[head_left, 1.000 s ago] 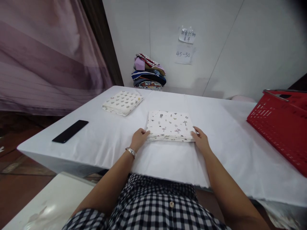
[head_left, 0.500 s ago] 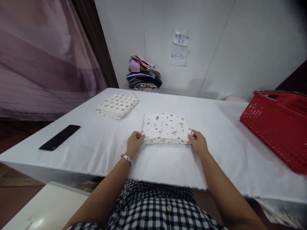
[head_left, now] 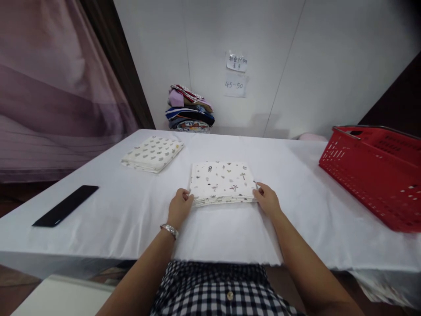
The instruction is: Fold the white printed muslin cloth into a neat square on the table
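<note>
A folded white cloth [head_left: 221, 181] printed with small palm trees and animals lies flat on the white-covered table, its layered fold edge facing me. My left hand [head_left: 180, 206] pinches its near left corner between thumb and fingers. At the near right corner, my right hand [head_left: 267, 199] grips the cloth in the same way. Farther off to the left rests a second folded cloth [head_left: 153, 153], white with grey-green motifs and a small yellow spot; neither hand touches it.
A red plastic basket [head_left: 371, 175] with a metal handle stands on the right of the table [head_left: 131, 237]. On the left lies a flat black object [head_left: 66, 206], perhaps a phone. Behind the table is a pile of folded fabrics [head_left: 190, 109] against the wall, below paper signs [head_left: 236, 84].
The camera view has shifted slightly, so everything sits a little lower and mostly further left. Both hands keep their hold on the cloth's near corners.
</note>
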Motion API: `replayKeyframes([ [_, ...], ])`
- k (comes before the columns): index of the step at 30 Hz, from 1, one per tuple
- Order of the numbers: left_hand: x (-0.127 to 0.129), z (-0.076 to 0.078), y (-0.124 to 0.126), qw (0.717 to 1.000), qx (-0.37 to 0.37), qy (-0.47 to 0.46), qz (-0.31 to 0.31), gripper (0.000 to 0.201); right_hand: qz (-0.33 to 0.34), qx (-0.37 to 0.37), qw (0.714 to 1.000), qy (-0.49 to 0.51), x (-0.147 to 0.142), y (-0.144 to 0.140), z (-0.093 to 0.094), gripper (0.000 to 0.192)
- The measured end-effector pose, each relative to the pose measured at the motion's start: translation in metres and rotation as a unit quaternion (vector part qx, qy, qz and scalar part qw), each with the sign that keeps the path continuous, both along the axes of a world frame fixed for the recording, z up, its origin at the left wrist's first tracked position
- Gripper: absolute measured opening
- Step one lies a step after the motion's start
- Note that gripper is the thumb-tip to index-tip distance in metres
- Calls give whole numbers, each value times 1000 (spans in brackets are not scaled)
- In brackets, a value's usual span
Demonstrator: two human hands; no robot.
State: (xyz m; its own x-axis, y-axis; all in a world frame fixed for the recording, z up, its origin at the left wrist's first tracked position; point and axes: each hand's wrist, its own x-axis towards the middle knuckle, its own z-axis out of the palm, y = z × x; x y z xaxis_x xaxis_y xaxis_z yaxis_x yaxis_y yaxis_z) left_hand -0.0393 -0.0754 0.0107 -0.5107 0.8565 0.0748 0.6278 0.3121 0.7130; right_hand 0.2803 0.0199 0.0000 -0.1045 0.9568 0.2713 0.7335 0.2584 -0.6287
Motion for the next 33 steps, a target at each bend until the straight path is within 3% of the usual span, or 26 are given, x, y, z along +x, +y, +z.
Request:
replayKeyframes([
  [3,2,-1,-1,1000,8,30,3,21,25,135,990,-8,-4,-2,0,37],
  [6,3,-3,-1,993,77,89,-15,25,96,224,970,-17,-12,-7,1,35],
  [9,2,-7,0,974,162,143,-65,30,185,192,962,-52,-18,-12,1,30],
  [11,0,-9,1,969,169,148,-102,28,214,157,962,-61,-19,-13,2,28],
  [14,-3,-7,2,971,140,152,-125,24,214,136,966,-49,-17,-13,5,28],
  [18,0,6,5,963,127,201,-129,23,205,140,968,-47,-18,-11,6,26],
  [22,12,21,13,930,149,222,-251,21,197,142,968,-60,-21,-10,7,25],
  [26,21,16,21,889,139,221,-375,20,200,173,963,-56,-22,-13,8,22],
  [33,20,5,21,891,140,196,-386,18,253,179,947,-84,-30,-19,6,25],
])
